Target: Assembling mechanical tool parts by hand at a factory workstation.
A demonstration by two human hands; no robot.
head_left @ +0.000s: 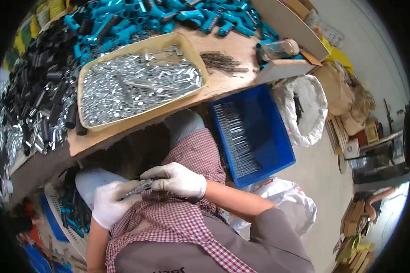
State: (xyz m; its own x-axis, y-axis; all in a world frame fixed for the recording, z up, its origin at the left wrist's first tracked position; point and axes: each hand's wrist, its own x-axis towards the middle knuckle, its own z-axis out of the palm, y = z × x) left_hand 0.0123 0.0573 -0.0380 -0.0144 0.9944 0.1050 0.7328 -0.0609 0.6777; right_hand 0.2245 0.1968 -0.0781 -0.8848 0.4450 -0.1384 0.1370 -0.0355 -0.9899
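My left hand (110,205), in a white glove, is closed on a small silvery metal part (140,188) above my lap. From the other side my right hand (181,180), gloved too, has its fingers closed around the same part. The fingers cover much of it, so its exact kind cannot be made out. Below the hands lies a red-and-white checked apron (168,223). Ahead on the workbench stands a cream tray (136,123) filled with small shiny metal pieces.
Teal plastic housings (187,16) and black parts (54,77) are heaped behind and left of the tray. Thin dark rods (223,61) lie to its right. A blue bin (271,132) with rows of metal pieces sits beside my knee, near a white sack (321,107).
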